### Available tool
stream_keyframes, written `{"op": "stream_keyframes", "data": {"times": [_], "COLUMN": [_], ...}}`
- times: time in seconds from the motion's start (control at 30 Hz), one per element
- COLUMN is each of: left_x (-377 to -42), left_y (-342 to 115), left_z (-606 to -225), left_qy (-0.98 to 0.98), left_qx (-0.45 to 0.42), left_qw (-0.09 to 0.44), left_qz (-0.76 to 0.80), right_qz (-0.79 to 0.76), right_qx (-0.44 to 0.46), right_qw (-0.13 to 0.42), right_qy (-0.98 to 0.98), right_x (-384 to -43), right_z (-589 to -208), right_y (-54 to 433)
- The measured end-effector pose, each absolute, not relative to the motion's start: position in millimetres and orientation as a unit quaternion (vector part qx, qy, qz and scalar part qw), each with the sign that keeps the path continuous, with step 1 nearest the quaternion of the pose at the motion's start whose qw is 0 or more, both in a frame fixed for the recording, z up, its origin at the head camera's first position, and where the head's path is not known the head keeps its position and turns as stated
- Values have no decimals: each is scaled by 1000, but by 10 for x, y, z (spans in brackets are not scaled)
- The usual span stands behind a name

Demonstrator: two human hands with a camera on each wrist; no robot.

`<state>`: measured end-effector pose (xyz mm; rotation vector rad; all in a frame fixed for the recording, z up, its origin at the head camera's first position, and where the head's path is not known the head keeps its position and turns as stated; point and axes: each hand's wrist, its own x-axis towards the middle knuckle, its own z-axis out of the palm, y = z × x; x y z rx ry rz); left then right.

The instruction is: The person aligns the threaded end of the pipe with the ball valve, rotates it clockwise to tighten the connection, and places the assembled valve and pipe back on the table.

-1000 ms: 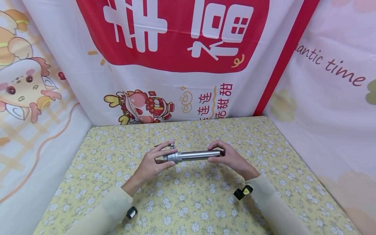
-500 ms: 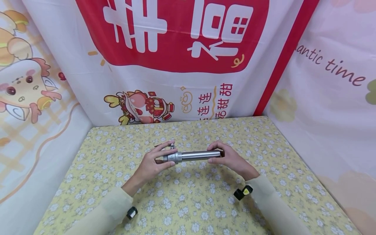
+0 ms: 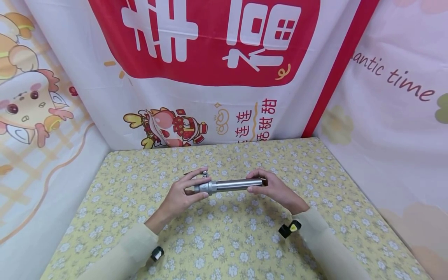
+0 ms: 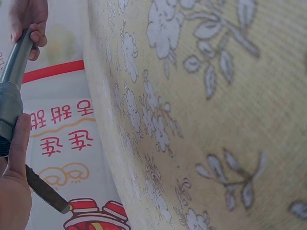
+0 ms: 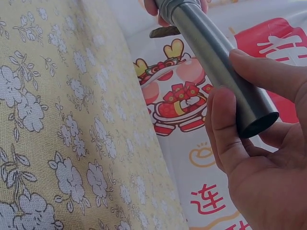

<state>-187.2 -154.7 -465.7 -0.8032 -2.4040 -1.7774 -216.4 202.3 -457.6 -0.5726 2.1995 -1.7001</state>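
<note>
A smooth metal pipe [image 3: 238, 185] joins a grey ball valve [image 3: 210, 187], which has a hexagonal end and a small stem on top. Pipe and valve are held level above the table in the head view. My left hand [image 3: 182, 196] grips the valve, thumb on the near side and fingers over the far side. My right hand [image 3: 273, 188] pinches the pipe near its right end. In the right wrist view the pipe's hollow end [image 5: 259, 125] sits between thumb and fingers. A dark flat lever [image 4: 47, 189] sticks out behind the left hand in the left wrist view.
The table [image 3: 224, 249] wears a yellow cloth with white flowers. A printed white and red curtain [image 3: 217, 77] hangs at its back edge, and more curtains hang at the left and right. Each sleeve carries a small black device, such as the right one [image 3: 289, 229].
</note>
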Motion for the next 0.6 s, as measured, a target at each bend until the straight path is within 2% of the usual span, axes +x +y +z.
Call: {"op": "stream_keyframes", "data": {"times": [0.6], "left_x": [-1866], "left_y": [-1562], "left_z": [-4664], "left_qy": [-775], "left_qx": [-264], "left_qw": [27], "left_qz": [-574], "right_qz": [-587], "right_qx": [-183], "right_qw": [156], "right_qy": [773], "right_x": [-2179], "right_z": [-4559], "right_y": [2011]}}
